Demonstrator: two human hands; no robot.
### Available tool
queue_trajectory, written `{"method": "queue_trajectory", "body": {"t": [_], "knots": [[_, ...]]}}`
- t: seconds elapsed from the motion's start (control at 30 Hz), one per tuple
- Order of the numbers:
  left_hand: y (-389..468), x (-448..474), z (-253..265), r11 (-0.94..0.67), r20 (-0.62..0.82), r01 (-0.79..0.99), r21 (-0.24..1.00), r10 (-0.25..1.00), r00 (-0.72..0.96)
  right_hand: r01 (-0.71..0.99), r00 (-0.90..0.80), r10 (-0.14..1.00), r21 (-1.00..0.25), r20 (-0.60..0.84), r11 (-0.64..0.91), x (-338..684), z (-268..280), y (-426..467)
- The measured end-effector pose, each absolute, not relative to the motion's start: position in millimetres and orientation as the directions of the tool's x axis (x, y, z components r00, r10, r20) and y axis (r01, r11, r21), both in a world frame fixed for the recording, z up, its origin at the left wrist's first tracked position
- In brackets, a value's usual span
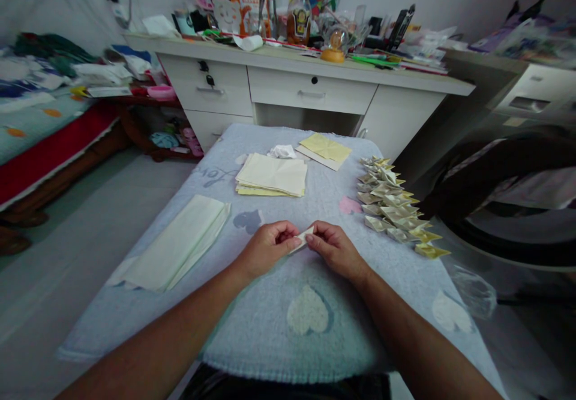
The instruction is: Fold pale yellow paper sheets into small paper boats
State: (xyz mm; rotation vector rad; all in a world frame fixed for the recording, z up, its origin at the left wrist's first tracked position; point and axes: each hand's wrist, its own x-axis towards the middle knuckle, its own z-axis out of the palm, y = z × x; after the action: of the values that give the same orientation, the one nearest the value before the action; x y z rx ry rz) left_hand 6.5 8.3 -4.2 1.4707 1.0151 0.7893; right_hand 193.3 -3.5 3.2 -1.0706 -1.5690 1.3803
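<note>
Between my two hands is a small piece of folded paper (302,240), pale cream, held just above the cloth-covered table. My left hand (275,243) pinches its left end, thumb on top. At the other end, my right hand (333,246) grips it between thumb and fingers. Beyond my hands lies a stack of cream paper sheets (272,174). To the right stand rows of several folded paper boats (391,199), cream and yellow. A long folded bundle of pale paper (177,244) rests at the left.
A yellow sheet (324,146) over a pale one and a crumpled white tissue (282,152) lie at the table's far side. Behind stands a cluttered white desk (310,91). A clear plastic bag (474,292) hangs by the right edge, near a washing machine (531,106).
</note>
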Motion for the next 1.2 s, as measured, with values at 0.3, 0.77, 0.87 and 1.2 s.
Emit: {"method": "queue_trajectory", "body": {"t": [0.3,0.77,0.87,1.2], "knots": [[8,9,1,0.199,-0.133,-0.139,0.970,0.915,0.382,-0.105,-0.439,0.898,-0.994,0.044,-0.002,190,-1,-5],[8,11,2,0.116,-0.098,-0.026,0.993,0.922,0.375,-0.115,-0.415,0.909,-0.993,0.022,-0.029,192,3,-5],[8,11,1,0.117,-0.106,-0.005,0.993,0.922,0.372,-0.115,-0.419,0.908,-0.992,0.010,-0.042,192,3,-5],[12,8,-9,0.196,-0.132,-0.109,0.974,0.894,0.428,-0.130,-0.439,0.898,-0.990,0.015,-0.047,192,4,-4]]}}
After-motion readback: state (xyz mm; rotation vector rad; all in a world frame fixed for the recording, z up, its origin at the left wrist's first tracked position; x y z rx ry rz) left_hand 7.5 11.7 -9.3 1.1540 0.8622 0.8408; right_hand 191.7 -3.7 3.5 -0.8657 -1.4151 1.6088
